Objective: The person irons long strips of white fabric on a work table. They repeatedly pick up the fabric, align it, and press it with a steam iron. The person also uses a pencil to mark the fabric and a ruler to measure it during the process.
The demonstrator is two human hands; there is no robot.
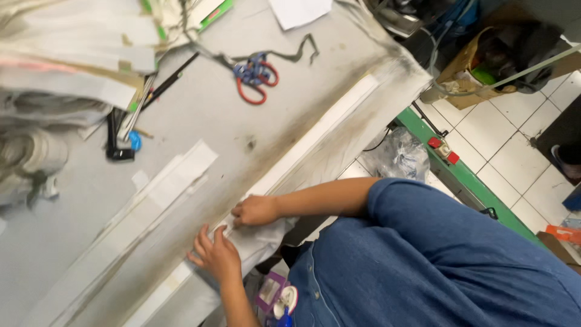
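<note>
Low in the frame, left of centre, both hands work one long white fabric strip point(315, 136) that runs along the table edge from the lower left up toward the upper right; it lies flat along that edge, probably so that its length stays straight under the fingers. The right hand point(255, 210) is closed, knuckles up, seemingly pinching the strip's folded edge where it spills over the table side; the left hand point(216, 257), just below it, lies with fingers spread and pressing the cloth down, apparently to hold it from sliding. A second, wider pale strip point(151, 194) lies parallel on the grey table point(212, 109), a little apart to the upper left, so two strips in all. One pair of red-handled scissors point(256, 75) rests near the top centre, well apart from the hands; one black tool with a blue button point(121, 142) sits at the left; a stack of folded cloth pieces point(66, 66) fills the upper left, too many to count.
</note>
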